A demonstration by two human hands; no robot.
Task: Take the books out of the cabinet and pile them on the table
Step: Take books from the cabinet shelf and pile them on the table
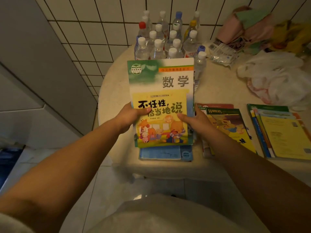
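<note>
Yellow and glossy, the cartoon-covered book point(161, 120) sits on top of the handful you hold, with a larger green-and-white maths book point(160, 76) behind it rising beyond your fingertips; your left hand point(130, 117) grips the left edge with its thumb curled over the cover, and your right hand point(193, 121) grips the right edge the same way, so both hands are closed on the held stack; how many books lie inside that stack you cannot tell, though at least two covers show; just below your wrists a blue book point(165, 153) lies flat on the table point(117, 91); to the right of your right hand lies a pile topped by a Warriors book point(225, 128), and further right a second pile point(282, 132); that makes three resting places for books, all well inside the table edge; the risk, as I judge it, is that the smaller yellow book slides off the bigger one if you tilt the stack while lowering it, because the covers look slick and the sizes do not match; the blue book lies near the table's front edge, so a load set down off-centre could tip to the floor; beyond your fingertips stand roughly seventeen water bottles point(158, 47), close enough for the tall book's top to knock one over; a white plastic bag point(272, 73) lies far to the right.
</note>
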